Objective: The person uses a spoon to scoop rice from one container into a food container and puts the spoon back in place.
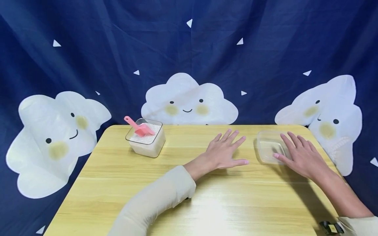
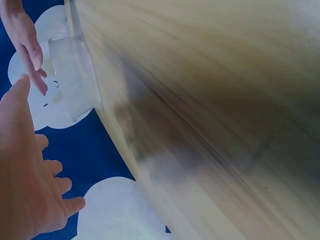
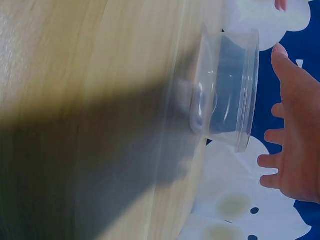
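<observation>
My left hand (image 1: 223,152) hovers over the middle of the table with its fingers spread and nothing in it. To the right stands a clear plastic container (image 1: 263,151), with no lid on it and nothing seen inside. My right hand (image 1: 305,159) is above the right side of that container, fingers straight and spread. In the right wrist view a gap shows between the right hand (image 3: 300,130) and the container's rim (image 3: 248,90). At the left rear sits a square clear tub (image 1: 147,149) of white powder or grains, with a pink scoop (image 1: 143,130) resting in it, handle up.
The light wood table (image 1: 165,203) has rounded far corners, and its back edge runs close behind the tub and container. A dark blue curtain (image 1: 165,42) with white smiling clouds hangs behind. A black device (image 1: 331,227) is at the right wrist.
</observation>
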Demonstrator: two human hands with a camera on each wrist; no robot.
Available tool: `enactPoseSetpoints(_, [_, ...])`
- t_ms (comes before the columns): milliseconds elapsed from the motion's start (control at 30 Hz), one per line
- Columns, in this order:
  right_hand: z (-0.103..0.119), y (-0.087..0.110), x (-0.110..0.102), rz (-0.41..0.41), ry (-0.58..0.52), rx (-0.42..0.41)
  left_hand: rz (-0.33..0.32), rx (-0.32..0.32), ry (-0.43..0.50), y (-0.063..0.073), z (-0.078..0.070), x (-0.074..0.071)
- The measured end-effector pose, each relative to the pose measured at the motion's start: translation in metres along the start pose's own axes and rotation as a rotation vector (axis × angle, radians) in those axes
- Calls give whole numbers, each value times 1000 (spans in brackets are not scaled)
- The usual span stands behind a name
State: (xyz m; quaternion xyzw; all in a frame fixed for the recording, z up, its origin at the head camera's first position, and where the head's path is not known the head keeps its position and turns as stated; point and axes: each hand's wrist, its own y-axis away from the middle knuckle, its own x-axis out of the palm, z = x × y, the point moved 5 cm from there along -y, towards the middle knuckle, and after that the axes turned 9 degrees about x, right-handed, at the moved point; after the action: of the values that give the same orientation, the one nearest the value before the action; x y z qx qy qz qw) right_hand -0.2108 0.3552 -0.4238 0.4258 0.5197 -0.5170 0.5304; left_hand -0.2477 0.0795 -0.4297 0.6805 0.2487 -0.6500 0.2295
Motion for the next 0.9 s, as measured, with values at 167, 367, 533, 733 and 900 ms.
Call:
enactPoseSetpoints(167, [-2,-3,3,8,3,-6,2,-11,1,-5,-2,-1])
enactPoseSetpoints(367, [-8,-3,3,23,-1,6,-3,-8,1,-13,-6,0])
enactPoseSetpoints(533, [-14,-4,3,25,-7,9,11,-23,-33,-19,-8,3])
enactPoseSetpoints(733, [-21,-6,4,11,-10,7,22,-30,-40,-29,-13,7])
enactPoseSetpoints(900, [-26,-8,5,-18,-22,6,28,-46,-43,-35,-16,10])
